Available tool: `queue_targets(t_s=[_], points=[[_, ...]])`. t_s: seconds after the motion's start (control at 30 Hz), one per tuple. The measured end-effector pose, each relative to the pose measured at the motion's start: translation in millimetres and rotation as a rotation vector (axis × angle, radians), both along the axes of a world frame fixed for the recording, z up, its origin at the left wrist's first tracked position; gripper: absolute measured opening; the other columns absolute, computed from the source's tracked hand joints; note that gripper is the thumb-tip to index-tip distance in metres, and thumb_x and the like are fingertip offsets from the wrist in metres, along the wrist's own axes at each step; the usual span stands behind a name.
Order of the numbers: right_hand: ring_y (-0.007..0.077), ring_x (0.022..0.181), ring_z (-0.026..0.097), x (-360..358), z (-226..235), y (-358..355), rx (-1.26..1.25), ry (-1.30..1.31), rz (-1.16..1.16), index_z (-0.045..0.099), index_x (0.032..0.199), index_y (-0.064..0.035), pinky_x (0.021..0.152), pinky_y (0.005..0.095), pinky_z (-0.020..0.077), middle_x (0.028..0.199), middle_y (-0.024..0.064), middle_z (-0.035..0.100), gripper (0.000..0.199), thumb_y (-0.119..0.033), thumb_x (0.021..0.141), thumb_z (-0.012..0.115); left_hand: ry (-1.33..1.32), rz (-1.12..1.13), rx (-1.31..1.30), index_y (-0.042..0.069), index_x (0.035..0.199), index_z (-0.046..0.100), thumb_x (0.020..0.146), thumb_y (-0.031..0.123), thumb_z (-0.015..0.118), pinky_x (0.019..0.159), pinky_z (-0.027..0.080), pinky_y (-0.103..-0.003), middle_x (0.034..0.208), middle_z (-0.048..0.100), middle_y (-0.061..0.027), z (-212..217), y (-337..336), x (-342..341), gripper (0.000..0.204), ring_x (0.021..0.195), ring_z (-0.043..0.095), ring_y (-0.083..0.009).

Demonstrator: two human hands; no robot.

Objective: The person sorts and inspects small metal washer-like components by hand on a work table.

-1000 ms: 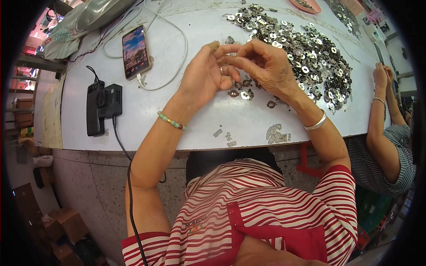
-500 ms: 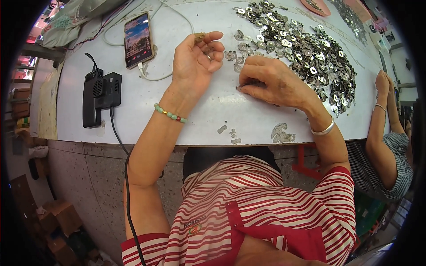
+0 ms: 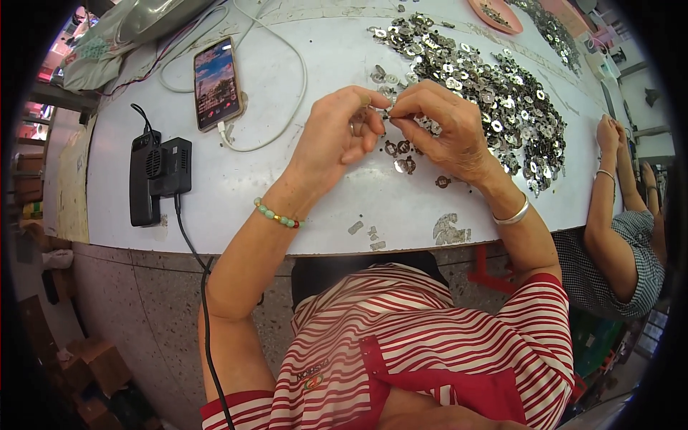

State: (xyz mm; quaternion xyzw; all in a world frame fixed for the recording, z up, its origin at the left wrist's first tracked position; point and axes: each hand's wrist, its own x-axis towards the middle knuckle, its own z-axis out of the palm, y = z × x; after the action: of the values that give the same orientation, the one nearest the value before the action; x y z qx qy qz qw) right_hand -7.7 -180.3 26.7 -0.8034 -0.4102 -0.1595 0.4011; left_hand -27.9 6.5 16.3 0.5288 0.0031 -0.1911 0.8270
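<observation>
Right hand (image 3: 450, 132) pinches a small dark metal part (image 3: 386, 115), left hand (image 3: 335, 129) curled alongside (can't tell its hold); presumably light, stiff, slippery, best held by its edges.

The parts (image 3: 512, 118) look shiny metal, the tabletop (image 3: 326, 215) smooth, the shirt (image 3: 444, 326) matt cloth.

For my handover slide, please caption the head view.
Left hand and right hand close together over a white table, near a heap of small metal parts.
</observation>
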Motion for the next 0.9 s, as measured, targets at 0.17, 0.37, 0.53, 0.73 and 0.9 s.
queue_targets(t_s=[0.17, 0.37, 0.53, 0.73, 0.9], points=[[0.0213, 0.072, 0.064, 1, 0, 2, -0.008, -0.071, 0.038, 0.064, 0.089, -0.0041, 0.062, 0.0293, 0.0524, 0.084, 0.0090, 0.064, 0.016, 0.001, 0.074, 0.067, 0.041, -0.005, -0.042, -0.004, 0.100, 0.057, 0.095, 0.021, 0.033, 0.035, 0.028, -0.017, 0.077, 0.055, -0.0079, 2, -5, -2, 0.036, 0.055, 0.049, -0.0099], [0.0252, 0.079, 0.063, 16, -4, -8, -0.045, -0.030, -0.160, 0.065, 0.093, -0.0036, 0.068, 0.0332, 0.0523, 0.087, 0.0106, 0.064, 0.015, -0.002, 0.077, 0.066, 0.065, 0.107, -0.193, -0.002, 0.092, 0.057, 0.094, 0.024, 0.037, 0.035, 0.030, -0.018, 0.075, 0.056, -0.0086, -3, 8, 5, 0.033, 0.055, 0.050, -0.0120], [0.0273, 0.104, 0.055, 17, -12, -3, -0.253, -0.106, -0.205, 0.062, 0.105, -0.0037, 0.085, 0.0382, 0.0459, 0.108, 0.0113, 0.060, 0.027, -0.011, 0.079, 0.066, 0.065, 0.189, -0.218, 0.001, 0.087, 0.056, 0.093, 0.024, 0.041, 0.035, 0.030, -0.019, 0.072, 0.056, -0.0082, -2, 10, 8, 0.028, 0.054, 0.050, -0.0132], [0.0270, 0.103, 0.054, 21, -18, -3, -0.324, -0.139, -0.146, 0.062, 0.105, -0.0040, 0.088, 0.0374, 0.0437, 0.111, 0.0091, 0.059, 0.029, -0.014, 0.078, 0.067, 0.107, 0.278, -0.286, 0.000, 0.089, 0.054, 0.092, 0.022, 0.042, 0.036, 0.031, -0.020, 0.076, 0.055, -0.0095, -7, 12, 17, 0.025, 0.058, 0.049, -0.0145], [0.0250, 0.098, 0.056, 23, -13, -10, -0.290, 0.026, -0.046, 0.063, 0.095, -0.0016, 0.083, 0.0324, 0.0471, 0.101, 0.0084, 0.062, 0.021, -0.008, 0.076, 0.068, 0.293, 0.356, -0.311, -0.002, 0.090, 0.053, 0.089, 0.017, 0.046, 0.037, 0.031, -0.020, 0.077, 0.053, -0.0107, 0, 10, 33, 0.020, 0.058, 0.047, -0.0153]])
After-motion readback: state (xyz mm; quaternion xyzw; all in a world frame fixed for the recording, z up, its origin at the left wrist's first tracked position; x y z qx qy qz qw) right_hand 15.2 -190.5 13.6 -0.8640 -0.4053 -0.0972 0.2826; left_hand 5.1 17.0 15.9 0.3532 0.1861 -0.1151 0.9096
